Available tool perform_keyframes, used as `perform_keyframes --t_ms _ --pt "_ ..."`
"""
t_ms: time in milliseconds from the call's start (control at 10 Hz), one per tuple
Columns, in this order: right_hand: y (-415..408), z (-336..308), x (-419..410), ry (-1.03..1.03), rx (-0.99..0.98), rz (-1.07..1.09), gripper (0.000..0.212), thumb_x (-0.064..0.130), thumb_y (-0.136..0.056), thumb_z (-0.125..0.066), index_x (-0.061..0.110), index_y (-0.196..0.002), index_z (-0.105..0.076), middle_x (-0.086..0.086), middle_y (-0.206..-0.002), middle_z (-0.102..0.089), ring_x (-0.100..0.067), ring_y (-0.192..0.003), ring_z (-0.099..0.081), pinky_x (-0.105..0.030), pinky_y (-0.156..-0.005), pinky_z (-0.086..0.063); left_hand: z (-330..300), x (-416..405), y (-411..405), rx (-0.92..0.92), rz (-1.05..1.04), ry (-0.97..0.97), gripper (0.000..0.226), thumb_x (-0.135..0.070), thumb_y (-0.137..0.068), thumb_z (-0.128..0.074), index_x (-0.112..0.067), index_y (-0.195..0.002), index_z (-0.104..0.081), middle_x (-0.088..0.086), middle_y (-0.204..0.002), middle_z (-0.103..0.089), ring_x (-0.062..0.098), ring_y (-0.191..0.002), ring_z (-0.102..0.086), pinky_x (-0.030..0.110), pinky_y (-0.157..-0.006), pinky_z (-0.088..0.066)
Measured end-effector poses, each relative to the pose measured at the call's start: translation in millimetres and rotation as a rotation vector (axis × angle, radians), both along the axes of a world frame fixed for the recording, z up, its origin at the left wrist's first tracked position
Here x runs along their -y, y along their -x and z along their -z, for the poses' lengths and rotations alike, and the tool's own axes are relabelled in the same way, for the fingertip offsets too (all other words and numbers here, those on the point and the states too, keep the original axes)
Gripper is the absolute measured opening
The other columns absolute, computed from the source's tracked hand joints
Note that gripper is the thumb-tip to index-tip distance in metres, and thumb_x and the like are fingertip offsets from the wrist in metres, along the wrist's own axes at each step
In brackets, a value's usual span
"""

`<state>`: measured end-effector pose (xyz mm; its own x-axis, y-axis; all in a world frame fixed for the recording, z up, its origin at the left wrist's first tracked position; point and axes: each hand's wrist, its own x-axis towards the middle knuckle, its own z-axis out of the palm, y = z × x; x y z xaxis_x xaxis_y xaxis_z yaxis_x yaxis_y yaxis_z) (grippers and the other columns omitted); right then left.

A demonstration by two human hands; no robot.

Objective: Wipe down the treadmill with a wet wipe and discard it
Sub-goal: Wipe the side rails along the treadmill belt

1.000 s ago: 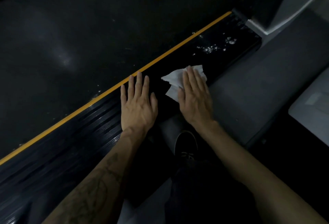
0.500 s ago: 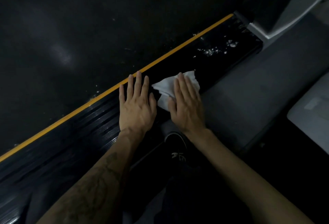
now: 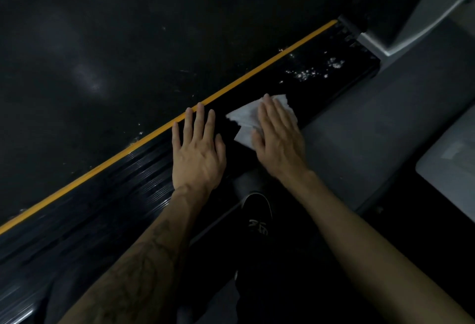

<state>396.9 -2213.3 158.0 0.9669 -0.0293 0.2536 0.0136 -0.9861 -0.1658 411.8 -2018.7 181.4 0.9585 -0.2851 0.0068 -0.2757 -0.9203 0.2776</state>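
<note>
A: What changed in the last second?

B: I have the right hand (image 3: 279,141) pressed flat, fingers straight, on the wet wipe (image 3: 246,120). Half a second ago the wipe had slid back toward the left hand; now it sits further up the side rail (image 3: 303,97) again, toward the white specks (image 3: 308,74). So I read this as a back-and-forth scrub, with the stroke heading for that dirt.

A: And the left hand (image 3: 198,148)?

B: Open, palm down on the rail just beside the wipe, fingertips at the yellow stripe (image 3: 231,87). It has barely shifted; I'm bracing with it.

A: How far along is the task?

B: The specks near the grey upright (image 3: 411,20) are not yet wiped, and nothing has been discarded.

A: Any brand or writing?

B: None I can read on the treadmill. The black shoe (image 3: 257,210) shows only white laces.
</note>
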Motion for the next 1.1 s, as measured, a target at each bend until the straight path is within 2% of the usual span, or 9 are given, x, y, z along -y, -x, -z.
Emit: perform_keyframes --t_ms 100,200,300,400,500,600,700,900,1100 --pt "-15 -8 13 0.001 -0.051 0.123 0.065 0.039 -0.108 -0.02 -0.002 -0.157 -0.032 -0.019 -0.166 -0.027 -0.029 -0.156 -0.022 -0.047 -0.127 -0.02 -1 0 0 0.002 -0.003 0.003 0.063 -0.043 -0.107 -0.013 -0.017 -0.164 -0.019 0.005 -0.173 -0.005 0.022 -0.16 0.006 0.052 -0.129 -0.002" --pt "5 -1 -19 -0.025 0.009 0.094 0.061 0.035 -0.109 -0.024 -0.005 -0.154 -0.035 -0.022 -0.164 -0.03 -0.032 -0.155 -0.026 -0.048 -0.126 -0.023 1 0 -1 -0.002 -0.004 0.005 0.062 -0.042 -0.107 -0.013 -0.017 -0.164 -0.019 0.004 -0.173 -0.004 0.022 -0.16 0.006 0.051 -0.129 -0.001" --pt "18 2 -16 -0.037 0.008 -0.105 0.06 0.035 -0.108 -0.03 -0.003 -0.154 -0.038 -0.02 -0.163 -0.034 -0.032 -0.153 -0.03 -0.048 -0.125 -0.027 1 0 -1 0.012 -0.005 -0.01 0.061 -0.041 -0.109 -0.016 -0.016 -0.164 -0.021 0.005 -0.173 -0.005 0.022 -0.16 0.004 0.052 -0.129 -0.002" --pt "-4 -3 14 -0.012 -0.002 -0.051 0.062 0.037 -0.107 -0.029 -0.001 -0.155 -0.037 -0.018 -0.164 -0.033 -0.031 -0.153 -0.031 -0.051 -0.123 -0.027 1 0 -1 0.002 0.001 -0.007 0.061 -0.041 -0.108 -0.016 -0.017 -0.164 -0.019 0.005 -0.173 -0.005 0.023 -0.16 0.005 0.052 -0.129 -0.002" --pt "-12 -8 0 -0.021 -0.037 0.149 0.064 0.037 -0.108 -0.021 -0.002 -0.157 -0.03 -0.019 -0.166 -0.025 -0.03 -0.156 -0.022 -0.048 -0.127 -0.02 0 0 -1 -0.003 -0.003 -0.013 0.062 -0.042 -0.108 -0.015 -0.017 -0.164 -0.018 0.005 -0.173 -0.005 0.023 -0.16 0.005 0.052 -0.129 -0.002" --pt "8 2 -35 -0.048 0.0 0.063 0.061 0.034 -0.109 -0.025 -0.004 -0.156 -0.031 -0.021 -0.165 -0.027 -0.031 -0.156 -0.023 -0.047 -0.127 -0.021 0 1 -2 -0.008 -0.007 -0.013 0.062 -0.041 -0.107 -0.014 -0.017 -0.164 -0.019 0.005 -0.173 -0.004 0.022 -0.16 0.006 0.051 -0.129 -0.001" --pt "13 5 -16 -0.038 0.01 -0.137 0.059 0.035 -0.109 -0.028 -0.001 -0.156 -0.035 -0.019 -0.165 -0.031 -0.031 -0.154 -0.027 -0.049 -0.125 -0.025 0 0 -1 -0.004 -0.006 -0.018 0.062 -0.041 -0.108 -0.013 -0.016 -0.164 -0.02 0.005 -0.173 -0.005 0.022 -0.16 0.005 0.051 -0.129 -0.002" --pt "-18 -8 -8 -0.033 -0.061 0.132 0.067 0.041 -0.107 -0.017 -0.001 -0.159 -0.026 -0.018 -0.168 -0.02 -0.029 -0.157 -0.016 -0.043 -0.129 -0.012 -3 2 -1 -0.017 -0.015 -0.015 0.063 -0.042 -0.107 -0.013 -0.018 -0.164 -0.018 0.004 -0.173 -0.002 0.021 -0.16 0.008 0.05 -0.129 0.0" --pt "10 2 4 -0.038 0.016 -0.238 0.058 0.036 -0.111 -0.027 -0.001 -0.154 -0.041 -0.018 -0.162 -0.036 -0.031 -0.153 -0.032 -0.051 -0.122 -0.029 0 1 -1 -0.015 -0.011 -0.012 0.061 -0.042 -0.109 -0.015 -0.017 -0.164 -0.017 0.004 -0.173 -0.003 0.022 -0.16 0.008 0.05 -0.129 0.0"
